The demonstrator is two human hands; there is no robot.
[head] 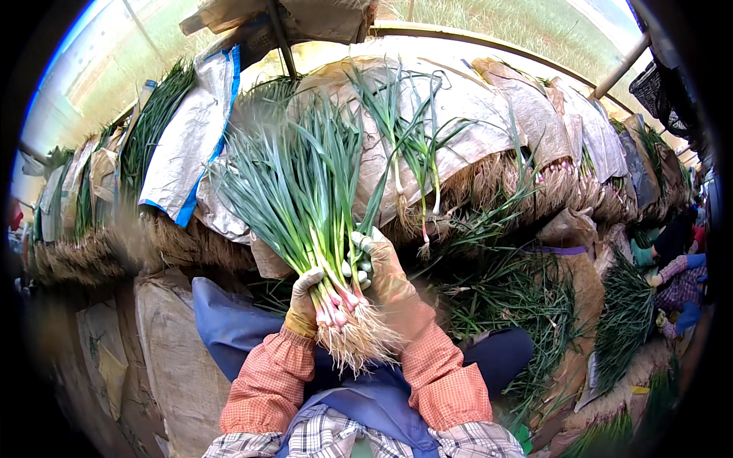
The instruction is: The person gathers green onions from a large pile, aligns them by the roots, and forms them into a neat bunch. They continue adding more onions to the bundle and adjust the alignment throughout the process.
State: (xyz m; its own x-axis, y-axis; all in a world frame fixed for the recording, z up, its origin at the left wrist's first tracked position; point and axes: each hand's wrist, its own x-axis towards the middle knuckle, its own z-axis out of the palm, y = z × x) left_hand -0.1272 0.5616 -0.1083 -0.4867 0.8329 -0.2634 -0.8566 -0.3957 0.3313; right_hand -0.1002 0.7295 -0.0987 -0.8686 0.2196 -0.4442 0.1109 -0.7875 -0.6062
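A thick bunch of green garlic (320, 229) stands upright before my lap, leaves up and pale roots hanging down. Its bulbs are pinkish. My left hand (304, 300), in a worn yellowish glove with pale fingertips, grips the stalks from the left just above the bulbs. On the other side my right hand (381, 266), gloved alike, has its fingers curled around the stalks on the right edge of the bunch. Part of those fingers is hidden behind the stalks. Beyond the bunch, a few loose garlic plants (424, 154) lie on a pale woven sack (475, 137).
A long row of garlic with hanging roots (550, 186) runs across in front, partly covered by sacks. A blue-edged white sack (189, 137) lies on the left. Loose leaves (509, 292) cover the ground at right. Another person's hand (655, 280) is by a bundle (624, 320).
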